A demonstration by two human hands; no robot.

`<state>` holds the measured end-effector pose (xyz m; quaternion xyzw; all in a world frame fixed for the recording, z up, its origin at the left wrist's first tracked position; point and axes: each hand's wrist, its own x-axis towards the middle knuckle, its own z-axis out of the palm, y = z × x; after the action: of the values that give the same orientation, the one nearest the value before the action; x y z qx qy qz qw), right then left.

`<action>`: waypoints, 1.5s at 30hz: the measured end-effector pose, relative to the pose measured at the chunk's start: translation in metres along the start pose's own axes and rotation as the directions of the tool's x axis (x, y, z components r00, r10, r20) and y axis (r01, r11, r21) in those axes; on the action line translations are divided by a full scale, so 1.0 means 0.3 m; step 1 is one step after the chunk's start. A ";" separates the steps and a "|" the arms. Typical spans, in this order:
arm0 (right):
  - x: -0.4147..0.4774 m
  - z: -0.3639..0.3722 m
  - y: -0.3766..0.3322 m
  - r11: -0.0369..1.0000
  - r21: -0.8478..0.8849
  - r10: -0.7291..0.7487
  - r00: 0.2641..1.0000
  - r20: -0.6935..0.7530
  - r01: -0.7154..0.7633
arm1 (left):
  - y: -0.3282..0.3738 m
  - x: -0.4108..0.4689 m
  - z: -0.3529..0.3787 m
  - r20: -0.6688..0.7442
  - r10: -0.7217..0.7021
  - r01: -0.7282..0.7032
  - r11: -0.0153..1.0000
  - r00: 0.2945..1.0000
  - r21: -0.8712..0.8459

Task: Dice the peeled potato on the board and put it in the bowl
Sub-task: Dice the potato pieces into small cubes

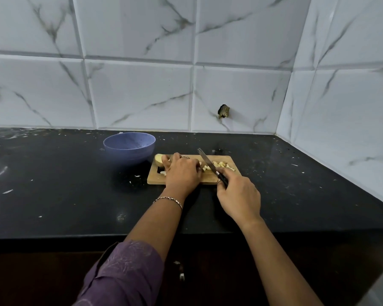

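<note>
Fingers (165, 162) of the left hand (181, 172) curl down over the potato (158, 159), pinning it to the board (156, 178) toward its nine o'clock end. The right hand (239, 195) is wrapped round the dark handle of the knife (206, 160), whose blade slants toward eleven o'clock just beside the left knuckles. A heap of dice (221, 165) lies on the board on the three o'clock side of the blade, and the uncut part of the potato pokes out past the left fingertips. The bowl (129, 146) stands on the counter (53, 184) at ten o'clock from the board, near its corner; it looks to hold no potato yet, though its floor is partly hidden. The step in hand seems to be the cutting itself, roughly midway. To do it well, I judge: tuck the fingertips back so the knuckles guide the flat of the blade, walk the left hand toward nine o'clock in even steps so the cubes match, press straight down rather than sawing, since wet potato can slide, and stop the board skating on the glossy counter. No brand, label or writing can be read anywhere
</note>
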<state>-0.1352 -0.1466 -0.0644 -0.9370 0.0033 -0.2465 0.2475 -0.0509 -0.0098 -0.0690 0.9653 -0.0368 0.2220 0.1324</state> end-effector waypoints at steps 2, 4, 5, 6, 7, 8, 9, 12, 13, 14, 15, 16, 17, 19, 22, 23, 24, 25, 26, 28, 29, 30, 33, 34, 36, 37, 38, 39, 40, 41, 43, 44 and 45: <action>0.002 0.001 0.003 1.000 0.016 0.008 1.000 0.004 -0.008 | -0.007 0.002 0.002 -0.037 -0.032 0.029 0.998 0.999 -0.059; 0.004 0.002 0.004 1.000 0.024 0.010 1.000 0.008 -0.010 | -0.013 0.000 0.001 -0.065 -0.059 0.052 0.993 0.996 -0.105; 0.005 0.002 0.004 1.000 0.027 0.009 1.000 0.010 -0.009 | -0.015 -0.002 0.000 -0.074 -0.073 0.064 0.991 0.995 -0.117; 0.005 0.002 0.005 0.999 0.031 0.009 1.000 0.012 -0.009 | -0.015 -0.005 -0.003 -0.077 -0.088 0.079 0.989 0.993 -0.123; 0.005 0.003 0.005 0.999 0.036 0.007 1.000 0.017 -0.008 | -0.015 -0.009 -0.005 -0.085 -0.102 0.091 0.988 0.991 -0.124; 0.004 0.002 0.005 0.999 0.041 0.001 1.000 0.021 -0.002 | -0.015 -0.012 -0.006 -0.099 -0.116 0.104 0.987 0.988 -0.124; 0.002 0.002 0.005 0.999 0.045 -0.008 1.000 0.028 0.007 | -0.016 -0.017 -0.008 -0.118 -0.136 0.121 0.985 0.984 -0.124; -0.005 -0.001 0.001 0.998 0.046 -0.035 0.998 0.050 0.032 | -0.018 -0.035 -0.017 -0.168 -0.210 0.187 0.972 0.963 -0.145; -0.007 -0.003 0.000 0.998 0.044 -0.042 0.998 0.056 0.040 | -0.020 -0.043 -0.024 -0.178 -0.225 0.198 0.967 0.958 -0.159; -0.010 -0.006 -0.002 0.998 0.041 -0.050 0.997 0.064 0.047 | -0.021 -0.048 -0.029 -0.186 -0.241 0.209 0.962 0.953 -0.174; -0.013 -0.008 -0.002 0.998 0.038 -0.058 0.995 0.075 0.055 | -0.023 -0.053 -0.035 -0.184 -0.257 0.221 0.956 0.949 -0.191; -0.016 -0.012 -0.005 0.997 0.037 -0.066 0.994 0.086 0.064 | -0.024 -0.057 -0.041 -0.174 -0.267 0.230 0.951 0.948 -0.206; -0.019 -0.015 -0.006 0.997 0.035 -0.069 0.993 0.095 0.066 | -0.025 -0.061 -0.045 -0.159 -0.273 0.236 0.947 0.949 -0.217; -0.021 -0.017 -0.005 0.999 0.019 -0.049 0.995 0.089 0.047 | -0.024 -0.063 -0.046 -0.131 -0.264 0.230 0.946 0.956 -0.228; -0.015 -0.015 -0.003 1.000 -0.004 0.008 0.998 0.057 -0.008 | -0.025 -0.061 -0.035 -0.116 -0.216 0.185 0.955 0.970 -0.230; -0.013 -0.013 -0.003 1.000 -0.001 0.020 0.998 0.052 -0.020 | -0.025 -0.060 -0.031 -0.111 -0.202 0.173 0.958 0.973 -0.228; -0.011 -0.010 -0.003 1.000 0.003 0.025 0.998 0.049 -0.025 | -0.024 -0.059 -0.029 -0.107 -0.193 0.164 0.959 0.975 -0.230; -0.009 -0.008 -0.002 1.000 0.011 0.027 0.998 0.052 -0.027 | -0.020 -0.060 -0.031 -0.112 -0.182 0.153 0.961 0.977 -0.231; -0.006 -0.005 -0.001 0.999 0.032 0.028 0.998 0.060 -0.029 | -0.018 -0.057 -0.028 -0.117 -0.175 0.146 0.963 0.978 -0.228; 0.004 0.000 0.008 0.994 0.103 0.040 0.996 0.084 -0.048 | -0.013 -0.048 -0.025 -0.107 -0.173 0.144 0.961 0.979 -0.235; 0.009 0.002 0.015 0.989 0.137 0.049 0.994 0.093 -0.061 | -0.009 -0.042 -0.021 -0.093 -0.171 0.145 0.959 0.981 -0.242; 0.013 0.003 0.021 0.984 0.163 0.055 0.994 0.096 -0.070 | -0.010 -0.034 -0.012 -0.072 -0.166 0.144 0.957 0.983 -0.251; 0.020 0.005 0.029 0.980 0.188 0.052 0.994 0.093 -0.069 | -0.015 -0.013 0.014 -0.062 -0.122 0.098 0.951 0.991 -0.294; 0.019 0.006 0.029 0.980 0.186 0.048 0.995 0.091 -0.065 | -0.014 -0.012 0.016 -0.069 -0.122 0.098 0.956 0.990 -0.277; 0.017 0.007 0.029 0.982 0.179 0.043 0.995 0.087 -0.058 | -0.007 -0.016 0.010 -0.075 -0.125 0.106 0.970 0.989 -0.217; 0.017 0.008 0.028 0.983 0.172 0.043 0.996 0.084 -0.057 | -0.002 -0.021 0.002 -0.076 -0.119 0.103 0.976 0.990 -0.194; 0.016 0.008 0.026 0.985 0.165 0.041 0.996 0.081 -0.054 | 0.000 -0.025 -0.002 -0.075 -0.112 0.098 0.980 0.991 -0.172; 0.015 0.008 0.025 0.986 0.157 0.039 0.996 0.077 -0.050 | 0.003 -0.029 -0.007 -0.070 -0.107 0.094 0.982 0.992 -0.161; 0.013 0.008 0.023 0.988 0.148 0.034 0.997 0.074 -0.045 | 0.003 -0.031 -0.008 -0.056 -0.107 0.097 0.983 0.993 -0.157; 0.011 0.008 0.021 0.990 0.136 0.028 0.997 0.070 -0.038 | 0.004 -0.035 -0.011 -0.043 -0.101 0.093 0.983 0.994 -0.158; 0.007 0.007 0.017 0.994 0.107 0.017 0.998 0.062 -0.023 | 0.005 -0.041 -0.014 -0.036 -0.093 0.087 0.985 0.995 -0.150; 0.005 0.005 0.017 0.995 0.093 0.012 0.998 0.058 -0.017 | 0.008 -0.044 -0.017 -0.041 -0.088 0.082 0.988 0.995 -0.130; 0.003 0.003 0.015 0.997 0.078 0.006 0.999 0.054 -0.010 | 0.011 -0.048 -0.021 -0.043 -0.080 0.075 0.991 0.996 -0.109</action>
<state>-0.1333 -0.1502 -0.0668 -0.9328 -0.0092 -0.2201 0.2851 -0.0670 -0.0111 -0.0691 0.9520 -0.0079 0.2370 0.1934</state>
